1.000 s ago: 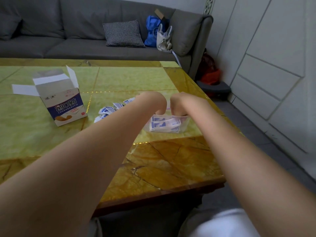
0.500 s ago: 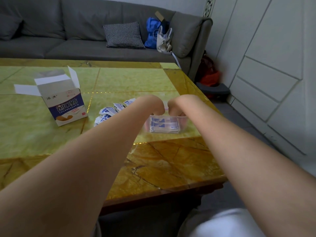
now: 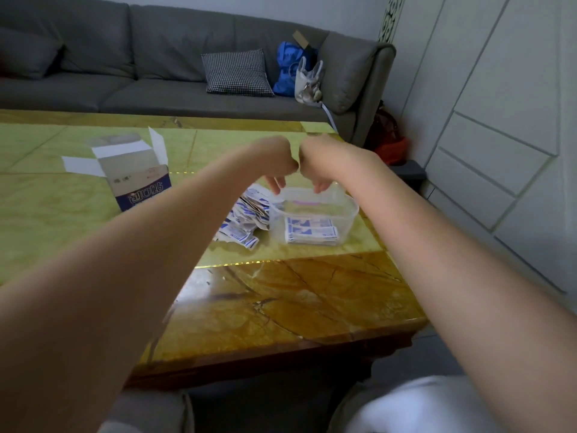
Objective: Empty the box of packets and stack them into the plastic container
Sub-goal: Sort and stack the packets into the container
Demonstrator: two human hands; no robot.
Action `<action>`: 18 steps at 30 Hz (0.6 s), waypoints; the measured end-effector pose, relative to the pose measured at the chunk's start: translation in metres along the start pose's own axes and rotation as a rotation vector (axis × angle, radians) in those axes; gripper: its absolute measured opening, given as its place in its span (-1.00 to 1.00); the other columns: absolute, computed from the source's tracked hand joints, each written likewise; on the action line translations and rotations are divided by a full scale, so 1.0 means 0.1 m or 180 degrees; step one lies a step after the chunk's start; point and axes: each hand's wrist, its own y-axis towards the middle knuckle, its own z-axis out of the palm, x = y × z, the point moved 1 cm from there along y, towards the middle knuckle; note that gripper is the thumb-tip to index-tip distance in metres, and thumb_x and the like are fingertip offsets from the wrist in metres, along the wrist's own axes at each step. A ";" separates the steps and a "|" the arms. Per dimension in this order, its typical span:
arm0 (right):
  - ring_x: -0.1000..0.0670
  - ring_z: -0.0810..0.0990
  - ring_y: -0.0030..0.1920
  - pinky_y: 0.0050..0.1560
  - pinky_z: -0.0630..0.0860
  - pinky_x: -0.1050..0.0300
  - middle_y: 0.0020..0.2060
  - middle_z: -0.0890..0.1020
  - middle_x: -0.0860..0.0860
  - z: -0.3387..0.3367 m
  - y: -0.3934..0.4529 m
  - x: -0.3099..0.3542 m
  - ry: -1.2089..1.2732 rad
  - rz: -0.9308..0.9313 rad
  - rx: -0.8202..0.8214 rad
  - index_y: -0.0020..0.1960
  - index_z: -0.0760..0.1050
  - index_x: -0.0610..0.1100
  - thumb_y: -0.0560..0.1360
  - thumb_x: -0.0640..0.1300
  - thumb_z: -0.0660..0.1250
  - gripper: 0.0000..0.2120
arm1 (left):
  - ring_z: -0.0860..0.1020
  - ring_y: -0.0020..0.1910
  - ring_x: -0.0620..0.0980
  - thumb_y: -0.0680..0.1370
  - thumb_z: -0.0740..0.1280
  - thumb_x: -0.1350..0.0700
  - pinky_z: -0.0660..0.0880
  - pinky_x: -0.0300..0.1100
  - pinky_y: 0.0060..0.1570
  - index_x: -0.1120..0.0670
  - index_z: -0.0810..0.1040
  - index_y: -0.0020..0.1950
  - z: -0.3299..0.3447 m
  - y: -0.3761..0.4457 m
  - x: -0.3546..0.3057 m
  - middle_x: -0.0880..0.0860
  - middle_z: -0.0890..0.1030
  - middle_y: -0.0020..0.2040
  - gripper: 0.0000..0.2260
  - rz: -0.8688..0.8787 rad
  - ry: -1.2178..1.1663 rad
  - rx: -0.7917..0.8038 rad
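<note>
Hands (image 3: 278,165) (image 3: 315,164) are hovering loose, empty over my clear plastic tub (image 3: 349,214); loose blue-white packets (image 3: 243,223) at nine o'clock risk sliding off.

The box (image 3: 142,190), at about ten o'clock from the plastic container (image 3: 313,215), carries large white stylised characters on its dark blue front, too blurred to read for sure. The packets (image 3: 310,234) in the container and the loose packets (image 3: 242,226) show blue print too small to make out.
</note>
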 end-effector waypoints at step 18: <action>-0.24 -0.15 0.49 0.49 -0.08 -0.12 0.50 -0.10 -0.21 0.96 0.39 1.04 0.0945 0.0134 -0.0175 0.48 0.04 -0.17 0.57 -0.25 0.05 -0.50 | -0.01 0.50 0.24 0.53 0.23 -0.09 0.06 0.22 0.42 -0.11 0.06 0.50 0.39 -0.42 1.54 0.07 0.00 0.54 -0.41 0.0025 0.1076 -0.0165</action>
